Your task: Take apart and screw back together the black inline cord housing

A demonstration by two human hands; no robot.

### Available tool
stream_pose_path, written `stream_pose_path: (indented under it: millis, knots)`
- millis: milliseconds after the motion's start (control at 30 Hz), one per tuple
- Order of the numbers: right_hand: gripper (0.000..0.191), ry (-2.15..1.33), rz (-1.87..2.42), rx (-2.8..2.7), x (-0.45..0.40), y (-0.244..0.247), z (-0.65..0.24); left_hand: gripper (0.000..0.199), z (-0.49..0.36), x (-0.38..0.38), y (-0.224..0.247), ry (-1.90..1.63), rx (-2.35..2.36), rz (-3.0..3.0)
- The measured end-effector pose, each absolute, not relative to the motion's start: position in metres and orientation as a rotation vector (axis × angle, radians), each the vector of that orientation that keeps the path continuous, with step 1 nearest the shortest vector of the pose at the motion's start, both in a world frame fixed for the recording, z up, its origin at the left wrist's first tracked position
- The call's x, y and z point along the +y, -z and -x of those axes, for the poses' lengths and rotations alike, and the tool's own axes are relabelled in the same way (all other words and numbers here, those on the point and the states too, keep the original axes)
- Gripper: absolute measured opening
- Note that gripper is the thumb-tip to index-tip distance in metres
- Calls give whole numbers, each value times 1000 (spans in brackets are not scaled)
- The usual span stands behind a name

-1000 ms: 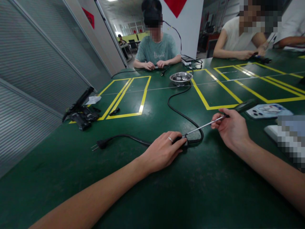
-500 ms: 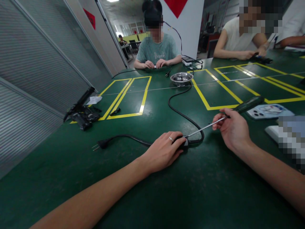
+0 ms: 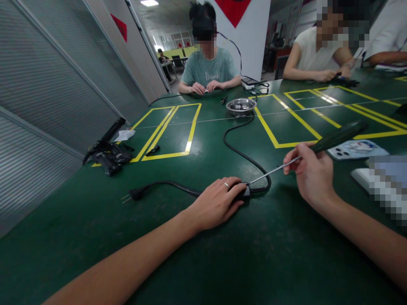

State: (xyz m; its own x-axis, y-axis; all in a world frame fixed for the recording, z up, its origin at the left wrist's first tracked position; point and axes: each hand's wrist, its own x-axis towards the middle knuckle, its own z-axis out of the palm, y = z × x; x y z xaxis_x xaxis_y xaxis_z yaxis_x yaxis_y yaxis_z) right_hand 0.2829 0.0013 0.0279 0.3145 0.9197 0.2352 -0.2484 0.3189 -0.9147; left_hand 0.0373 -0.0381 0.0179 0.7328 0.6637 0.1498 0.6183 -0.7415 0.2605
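The screwdriver (image 3: 340,134) has swung: its dark green handle now reaches farther right, over the phone (image 3: 358,149), than a second ago, while its tip stays at the box.

The right hand (image 3: 313,171) has thumb and fingers closed round the screwdriver near the base of the handle. The left hand (image 3: 214,205), with a ring (image 3: 227,185), grips the small black box (image 3: 245,192), holding it down on the green table (image 3: 203,267). The tip meets the box's right end; exact contact is too small to tell. A black cord (image 3: 270,181) runs from the box leftward to a two-pin plug (image 3: 136,194) and, on the other side, loops up to the metal bowl (image 3: 241,112).

Black parts (image 3: 110,160) lie piled at left. Across the table, a person's teal shirt (image 3: 203,65) carries pale lettering, blurred now, "Harrods" in the earlier frame. The red wall hanging (image 3: 235,12) bears a dark mark, cut off at the top.
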Motion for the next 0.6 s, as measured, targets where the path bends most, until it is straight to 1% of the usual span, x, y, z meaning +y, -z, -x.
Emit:
stream_pose_path:
  millis: [100, 200, 267, 367, 400, 500, 600]
  knots:
    - [20, -919, 877, -944, 3, -27, -284, 37, -36, -38, -17, -345, 1027, -2741]
    - [36, -1064, 753, -893, 5, -26, -286, 37, -36, -39, -17, -342, 1031, -2744]
    - [35, -1079, 730, -880, 6, -26, -287, 36, -36, -38, -17, -343, 1033, -2751]
    - [20, -883, 805, -912, 6, -27, -286, 37, -36, -38, -18, -339, 1037, -2760]
    - [18, -809, 834, -933, 6, -28, -285, 37, -36, -38, -18, -334, 1040, -2762]
    - [22, -727, 888, -998, 4, -29, -285, 37, -37, -38, -18, -323, 1044, -2763]
    - [26, -893, 786, -978, 3, -31, -285, 37, -37, -38, -17, -327, 1043, -2762]
